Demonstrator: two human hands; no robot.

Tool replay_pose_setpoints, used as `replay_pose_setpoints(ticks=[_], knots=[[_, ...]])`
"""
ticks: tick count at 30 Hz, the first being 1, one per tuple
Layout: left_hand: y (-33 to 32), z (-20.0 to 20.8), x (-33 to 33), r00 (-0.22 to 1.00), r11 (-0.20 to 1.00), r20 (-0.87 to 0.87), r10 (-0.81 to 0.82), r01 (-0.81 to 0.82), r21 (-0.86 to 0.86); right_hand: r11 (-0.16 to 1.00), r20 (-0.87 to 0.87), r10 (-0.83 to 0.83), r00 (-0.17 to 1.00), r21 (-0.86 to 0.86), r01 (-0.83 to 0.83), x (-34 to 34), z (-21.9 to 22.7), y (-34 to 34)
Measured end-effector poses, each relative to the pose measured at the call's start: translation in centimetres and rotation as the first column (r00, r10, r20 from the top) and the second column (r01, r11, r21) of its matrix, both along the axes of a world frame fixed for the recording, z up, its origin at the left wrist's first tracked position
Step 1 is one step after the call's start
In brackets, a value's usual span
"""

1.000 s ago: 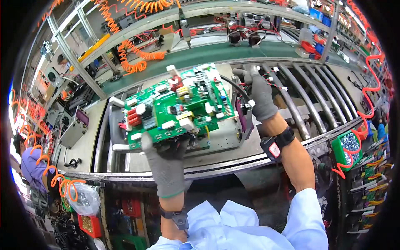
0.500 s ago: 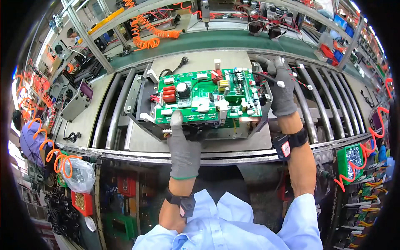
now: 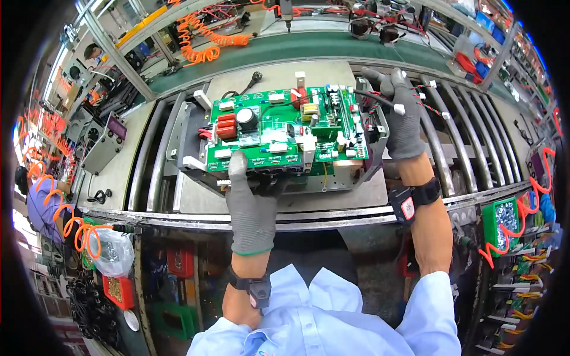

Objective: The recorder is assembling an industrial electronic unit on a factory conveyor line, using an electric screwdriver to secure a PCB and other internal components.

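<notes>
A green circuit board with red components, a round capacitor and white connectors sits in a dark metal chassis. My left hand, in a grey glove, grips the board's front edge. Its thumb lies on top and the fingers are hidden underneath. At the chassis's right end, my right hand, also gloved, is closed around a bundle of thin wires whose white plugs stick out past it. A black cable with a white connector crosses in front of that hand's fingers.
Beneath the chassis lies a pale board on a roller conveyor. A black power plug rests behind it. Orange coiled hoses hang at the back. A red bin stands lower left, a green bin at right.
The circuit board has shifted slightly left and tilted a little, with my left hand moving along. My right hand stays at the chassis's right end. The view has shifted slightly too.
</notes>
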State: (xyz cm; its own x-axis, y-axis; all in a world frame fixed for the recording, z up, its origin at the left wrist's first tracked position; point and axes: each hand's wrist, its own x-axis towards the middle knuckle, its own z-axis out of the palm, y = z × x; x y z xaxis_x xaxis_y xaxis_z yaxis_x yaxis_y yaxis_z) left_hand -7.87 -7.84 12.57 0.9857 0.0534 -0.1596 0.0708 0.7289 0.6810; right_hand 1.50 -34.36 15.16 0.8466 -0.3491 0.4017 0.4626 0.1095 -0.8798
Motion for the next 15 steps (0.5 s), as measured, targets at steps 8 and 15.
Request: replay_pose_setpoints(ticks=[8, 15], knots=[[0.1, -2.1, 1.2, 0.997, 0.993, -0.013, 0.072, -0.071, 0.095, 0.912, -0.028, 0.224, 0.974, 0.359, -0.199, -0.4, 1.3, 1.7], [-1.2, -1.7, 1.9, 0.989, 0.988, -0.12, 0.09, -0.074, 0.134, 0.94, -0.156, 0.182, 0.971, 0.317, -0.125, 1.1, -0.1, 0.2]])
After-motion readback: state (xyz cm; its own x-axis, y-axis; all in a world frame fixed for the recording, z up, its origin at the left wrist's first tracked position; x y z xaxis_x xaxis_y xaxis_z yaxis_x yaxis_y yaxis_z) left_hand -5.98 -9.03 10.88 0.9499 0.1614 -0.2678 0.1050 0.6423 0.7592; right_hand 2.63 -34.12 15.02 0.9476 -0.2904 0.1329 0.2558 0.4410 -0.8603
